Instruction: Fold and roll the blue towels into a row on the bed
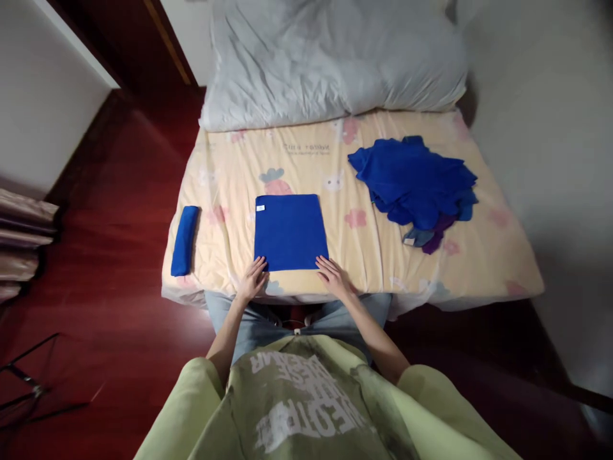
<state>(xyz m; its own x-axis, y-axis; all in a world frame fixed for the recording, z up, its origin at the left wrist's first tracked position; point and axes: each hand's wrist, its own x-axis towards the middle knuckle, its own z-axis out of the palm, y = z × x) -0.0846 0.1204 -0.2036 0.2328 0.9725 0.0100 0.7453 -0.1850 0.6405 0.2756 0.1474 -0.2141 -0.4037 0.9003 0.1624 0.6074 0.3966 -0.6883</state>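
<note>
A square blue cloth (290,233) lies flat on the bed, a small white tag at its far left corner. My left hand (253,278) rests on its near left corner, fingers stretched out. At the near right corner, the fingers of my right hand (331,277) lie on the cloth in the same flat way. To the left is a folded or rolled blue cloth (184,241) in a narrow strip. A loose pile of blue cloths (416,182) sits to the right, with a purple cloth (438,235) showing at its near edge.
The bed (230,172) has a pale yellow printed cover under clear plastic. A bulky grey-white quilt (335,61) fills its far end. Walls flank the scene, with a curtain (22,243) at the left and a black metal stand (36,386) on the dark red floor.
</note>
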